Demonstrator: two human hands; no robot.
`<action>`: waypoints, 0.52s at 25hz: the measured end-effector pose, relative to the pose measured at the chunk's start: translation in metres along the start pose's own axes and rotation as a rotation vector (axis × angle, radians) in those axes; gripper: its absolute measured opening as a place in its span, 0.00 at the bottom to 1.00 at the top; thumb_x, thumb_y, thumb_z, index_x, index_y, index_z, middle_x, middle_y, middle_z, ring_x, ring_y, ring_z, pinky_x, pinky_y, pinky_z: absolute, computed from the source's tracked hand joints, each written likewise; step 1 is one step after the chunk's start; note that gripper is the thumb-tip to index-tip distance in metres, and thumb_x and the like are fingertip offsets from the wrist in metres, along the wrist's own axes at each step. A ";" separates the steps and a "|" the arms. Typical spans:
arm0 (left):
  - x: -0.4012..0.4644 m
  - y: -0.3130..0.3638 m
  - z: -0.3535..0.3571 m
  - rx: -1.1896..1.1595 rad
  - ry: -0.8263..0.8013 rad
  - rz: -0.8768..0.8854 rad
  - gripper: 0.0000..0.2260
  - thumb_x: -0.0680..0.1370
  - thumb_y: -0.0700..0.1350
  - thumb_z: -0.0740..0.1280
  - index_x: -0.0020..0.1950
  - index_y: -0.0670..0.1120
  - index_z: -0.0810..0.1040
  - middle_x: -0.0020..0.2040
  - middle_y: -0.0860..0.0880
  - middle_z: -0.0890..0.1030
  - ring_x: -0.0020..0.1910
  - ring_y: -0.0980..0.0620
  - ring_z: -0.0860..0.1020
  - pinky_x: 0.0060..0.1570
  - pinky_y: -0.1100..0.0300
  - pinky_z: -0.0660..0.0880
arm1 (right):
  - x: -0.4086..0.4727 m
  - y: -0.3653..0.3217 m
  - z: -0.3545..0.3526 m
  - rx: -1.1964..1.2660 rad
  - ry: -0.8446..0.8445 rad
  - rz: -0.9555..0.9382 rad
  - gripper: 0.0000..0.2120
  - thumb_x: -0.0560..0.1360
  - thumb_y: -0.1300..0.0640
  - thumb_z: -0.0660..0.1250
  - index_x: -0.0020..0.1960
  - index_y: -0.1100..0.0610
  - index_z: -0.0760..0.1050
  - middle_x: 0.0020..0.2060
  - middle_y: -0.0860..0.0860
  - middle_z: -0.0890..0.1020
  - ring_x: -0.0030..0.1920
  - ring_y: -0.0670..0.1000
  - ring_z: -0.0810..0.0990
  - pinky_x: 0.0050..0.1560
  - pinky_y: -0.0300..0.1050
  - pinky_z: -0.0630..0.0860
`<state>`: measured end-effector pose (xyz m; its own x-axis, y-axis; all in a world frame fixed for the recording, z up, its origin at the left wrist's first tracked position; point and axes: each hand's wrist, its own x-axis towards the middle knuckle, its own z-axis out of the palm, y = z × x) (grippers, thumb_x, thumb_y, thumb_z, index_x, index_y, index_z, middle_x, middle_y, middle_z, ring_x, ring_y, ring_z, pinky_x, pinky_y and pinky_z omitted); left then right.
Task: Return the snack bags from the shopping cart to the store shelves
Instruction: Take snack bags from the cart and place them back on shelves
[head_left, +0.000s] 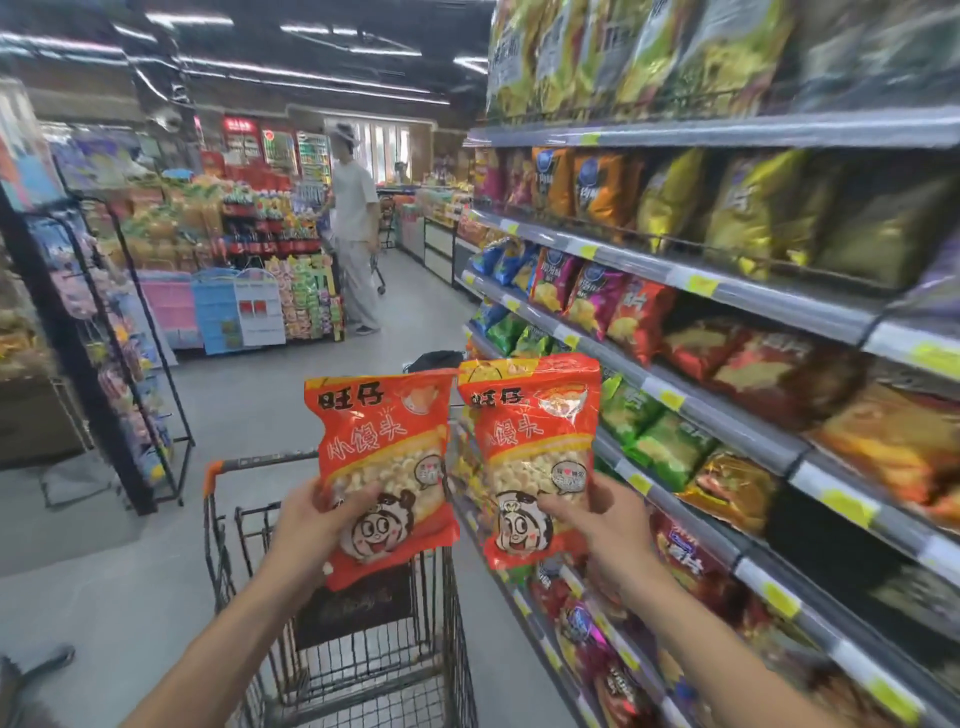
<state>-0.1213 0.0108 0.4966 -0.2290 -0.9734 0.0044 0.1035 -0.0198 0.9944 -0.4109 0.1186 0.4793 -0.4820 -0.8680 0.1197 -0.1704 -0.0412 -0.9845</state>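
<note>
While above the cart (332, 613), one red bag (384, 467) per hand.

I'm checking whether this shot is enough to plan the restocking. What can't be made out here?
Head view only:
- Shopping cart contents: hidden behind the left bag and the forearms.
- Right bag: which shelf it belongs on is unclear.
- Price tags: too blurred to read.
- Top-shelf bags: blurred, cut off.
</note>
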 end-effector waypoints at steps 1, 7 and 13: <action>-0.011 0.006 0.018 -0.011 -0.023 0.007 0.13 0.73 0.42 0.73 0.55 0.44 0.78 0.46 0.48 0.87 0.41 0.47 0.87 0.34 0.56 0.83 | -0.010 -0.007 -0.021 0.010 0.018 -0.011 0.15 0.70 0.61 0.80 0.56 0.54 0.84 0.48 0.48 0.89 0.50 0.51 0.88 0.52 0.50 0.83; -0.076 0.027 0.109 -0.011 -0.166 0.028 0.11 0.74 0.39 0.72 0.56 0.43 0.78 0.46 0.47 0.88 0.43 0.45 0.87 0.37 0.54 0.84 | -0.083 -0.041 -0.135 0.059 0.138 -0.072 0.12 0.70 0.64 0.79 0.51 0.53 0.84 0.42 0.42 0.89 0.43 0.43 0.87 0.38 0.34 0.81; -0.107 0.039 0.187 -0.033 -0.378 0.064 0.14 0.75 0.38 0.72 0.60 0.41 0.78 0.54 0.42 0.86 0.52 0.41 0.85 0.46 0.51 0.84 | -0.157 -0.057 -0.219 0.022 0.331 -0.081 0.15 0.70 0.57 0.81 0.55 0.53 0.85 0.47 0.45 0.89 0.47 0.45 0.88 0.45 0.44 0.84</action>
<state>-0.2736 0.1565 0.5545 -0.5610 -0.8203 0.1110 0.1590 0.0249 0.9870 -0.5132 0.3656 0.5449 -0.7215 -0.6536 0.2287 -0.2021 -0.1171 -0.9723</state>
